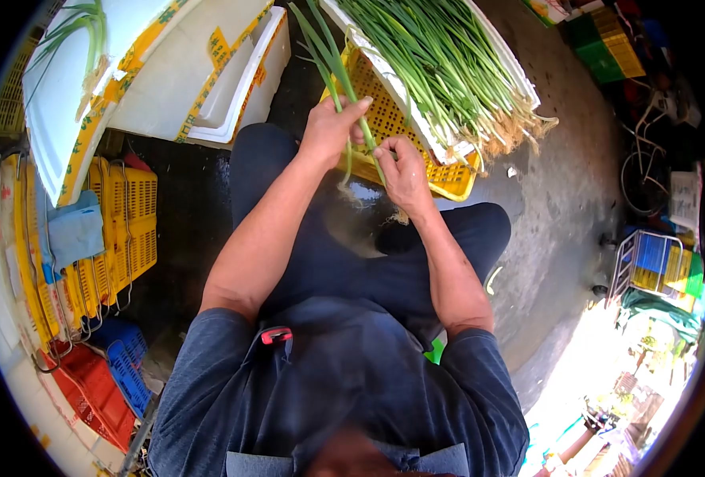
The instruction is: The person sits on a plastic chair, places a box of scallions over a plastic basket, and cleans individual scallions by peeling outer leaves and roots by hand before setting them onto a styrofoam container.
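My left hand (335, 131) is closed around the stalks of a green onion (330, 63), whose long leaves point up and away from me. Just to its right, my right hand (404, 173) pinches the lower part of the same plant between thumb and fingers. Below the hands hang a pale, limp strand and some stringy roots (400, 216). Beyond my right hand, a white foam box (396, 87) holds a thick pile of green onions (440, 67), roots toward the right. That box rests on a yellow plastic crate (452, 184).
At upper left, white foam boxes (157, 91) carry yellow tape, with a few green onions (96, 40) on top. Yellow crates (134, 226), a blue crate (127, 362) and a red crate (90, 389) stand at left. A metal cart (646, 258) and bicycle wheel (642, 183) are at right.
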`<state>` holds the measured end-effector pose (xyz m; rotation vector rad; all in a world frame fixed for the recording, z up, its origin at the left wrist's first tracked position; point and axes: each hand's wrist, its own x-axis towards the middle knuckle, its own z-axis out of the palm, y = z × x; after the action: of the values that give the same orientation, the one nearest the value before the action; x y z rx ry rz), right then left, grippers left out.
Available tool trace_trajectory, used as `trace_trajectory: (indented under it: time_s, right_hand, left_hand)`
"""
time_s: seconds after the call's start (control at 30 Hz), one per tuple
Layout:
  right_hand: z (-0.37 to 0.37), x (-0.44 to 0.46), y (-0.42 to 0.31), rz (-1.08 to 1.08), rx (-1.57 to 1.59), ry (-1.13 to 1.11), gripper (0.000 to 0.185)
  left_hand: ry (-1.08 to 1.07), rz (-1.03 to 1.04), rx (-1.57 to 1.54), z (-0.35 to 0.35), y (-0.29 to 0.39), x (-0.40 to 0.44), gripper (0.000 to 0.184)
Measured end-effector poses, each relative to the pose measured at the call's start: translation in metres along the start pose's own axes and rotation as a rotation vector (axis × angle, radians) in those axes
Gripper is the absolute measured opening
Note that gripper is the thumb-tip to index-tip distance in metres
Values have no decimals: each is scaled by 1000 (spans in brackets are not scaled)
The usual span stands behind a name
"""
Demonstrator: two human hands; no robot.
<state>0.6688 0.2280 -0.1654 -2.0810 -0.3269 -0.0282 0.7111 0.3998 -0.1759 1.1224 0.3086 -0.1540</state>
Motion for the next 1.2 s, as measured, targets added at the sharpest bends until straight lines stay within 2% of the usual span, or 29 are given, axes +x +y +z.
trace_trajectory:
  time_s: [0.37, 0.57, 0.67, 0.7, 0.87, 1.07, 1.1, 1.2]
  right_hand:
    - [-4, -7, 0, -96, -23, 41, 10]
    - [1, -11, 1, 23, 178, 206, 10]
    - [3, -9, 18, 129, 487, 267, 10]
    - [-3, -10, 18, 159, 459, 206, 9]
    - [-41, -26, -3, 280, 973, 335, 5]
    - [-125, -72, -4, 274, 1011, 498, 10]
    - [-136, -75, -7, 256, 960, 579, 14]
    - [-141, -71, -14, 318, 690, 561, 18]
  left_hand:
    - [-7, 67, -7, 5, 4, -3, 27]
    - [44, 2, -59, 5, 7, -4, 24]
    - [61, 8, -61, 4, 5, 0, 23]
    - [60, 10, -65, 2, 4, 1, 22]
    - [114, -8, -124, 0, 9, 0, 24]
    - [157, 61, -137, -6, 7, 5, 22]
    - [154, 78, -146, -5, 6, 5, 22]
    - [95, 56, -97, 1, 4, 4, 23]
